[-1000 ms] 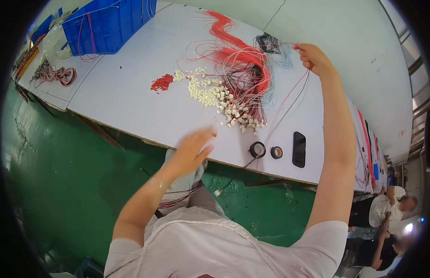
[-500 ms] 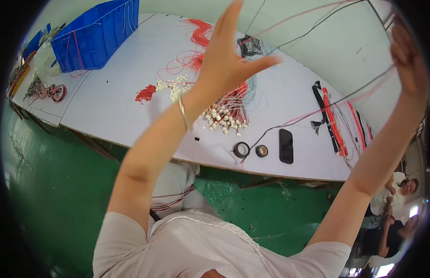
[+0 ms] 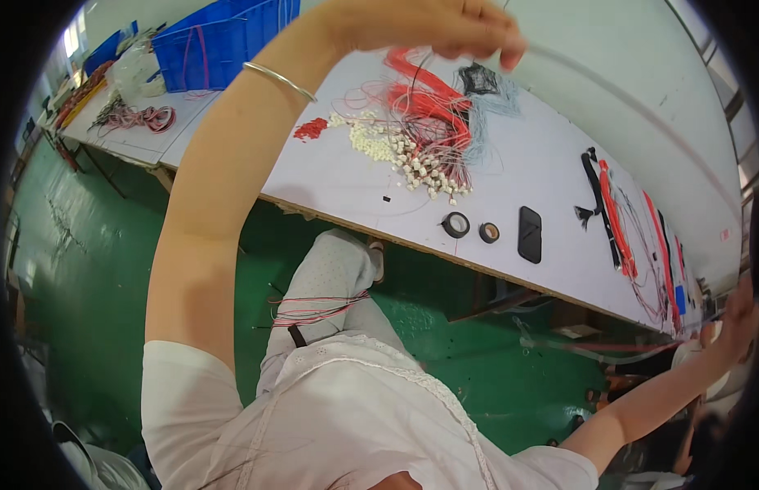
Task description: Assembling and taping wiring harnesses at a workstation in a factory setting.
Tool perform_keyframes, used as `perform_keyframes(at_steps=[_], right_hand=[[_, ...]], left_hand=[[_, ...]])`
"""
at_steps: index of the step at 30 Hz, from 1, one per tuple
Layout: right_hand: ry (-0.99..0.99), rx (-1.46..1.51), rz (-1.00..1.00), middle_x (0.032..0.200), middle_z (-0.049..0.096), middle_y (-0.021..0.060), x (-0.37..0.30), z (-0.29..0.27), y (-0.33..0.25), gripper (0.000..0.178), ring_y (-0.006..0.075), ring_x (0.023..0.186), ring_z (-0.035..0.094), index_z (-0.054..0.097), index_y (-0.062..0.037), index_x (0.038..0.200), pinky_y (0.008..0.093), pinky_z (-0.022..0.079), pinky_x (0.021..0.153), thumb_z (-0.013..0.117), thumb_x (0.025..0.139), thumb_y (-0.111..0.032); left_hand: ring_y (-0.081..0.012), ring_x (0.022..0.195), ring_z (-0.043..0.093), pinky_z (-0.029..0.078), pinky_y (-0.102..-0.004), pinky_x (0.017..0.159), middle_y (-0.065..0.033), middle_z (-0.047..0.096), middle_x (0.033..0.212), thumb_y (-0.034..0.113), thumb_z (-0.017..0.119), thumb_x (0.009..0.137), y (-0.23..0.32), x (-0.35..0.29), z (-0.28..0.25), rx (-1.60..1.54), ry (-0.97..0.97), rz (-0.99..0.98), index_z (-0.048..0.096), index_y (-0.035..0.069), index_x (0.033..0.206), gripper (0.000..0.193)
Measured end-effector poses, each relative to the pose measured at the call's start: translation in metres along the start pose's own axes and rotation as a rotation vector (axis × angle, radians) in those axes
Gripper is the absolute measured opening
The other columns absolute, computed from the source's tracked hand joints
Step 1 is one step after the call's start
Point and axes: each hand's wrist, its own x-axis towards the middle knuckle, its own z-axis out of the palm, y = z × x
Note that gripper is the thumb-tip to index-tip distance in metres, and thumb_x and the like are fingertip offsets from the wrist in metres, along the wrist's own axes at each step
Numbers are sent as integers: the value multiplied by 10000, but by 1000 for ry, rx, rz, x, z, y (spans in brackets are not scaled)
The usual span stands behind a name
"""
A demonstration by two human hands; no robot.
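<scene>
One thin pale wire (image 3: 608, 82), stretched taut, runs from the pinching left hand (image 3: 428, 24).

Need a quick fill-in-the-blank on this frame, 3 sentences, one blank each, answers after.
1. The left hand is raised, and its wrist wears a thin silver ____.
2. On the white table, two tape rolls lie beside a flat ____ phone.
3. A bundle of thin wires rests across the person's lap, above the ____ floor.

Missing words: bracelet; black; green
</scene>
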Motion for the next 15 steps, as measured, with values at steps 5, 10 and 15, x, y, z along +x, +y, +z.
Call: perform_keyframes(at_steps=[5,10,15], right_hand=[[-36,162,11,645,332,-78,-22,-81,43,193,11,481,240,577,-53,998,182,192,427,522,1019,-237],[-360,-141,366,656,407,-58,-98,26,93,235,9,469,293,547,-78,961,184,194,410,535,1007,-308],[-70,341,265,696,385,-50,-94,-17,94,124,46,486,289,515,-76,1023,188,242,416,527,1006,-198]], left_hand=[[-54,725,499,429,-235,642,34,587,825,256,527,987,-1,22,-22,295,218,-396,679,68,944,245],[-86,675,513,433,-250,617,-26,607,702,218,544,969,-33,32,-45,675,777,278,637,15,851,253],[-97,686,531,442,-274,682,22,608,688,417,644,922,-130,-28,-14,480,263,-213,697,78,925,344]])
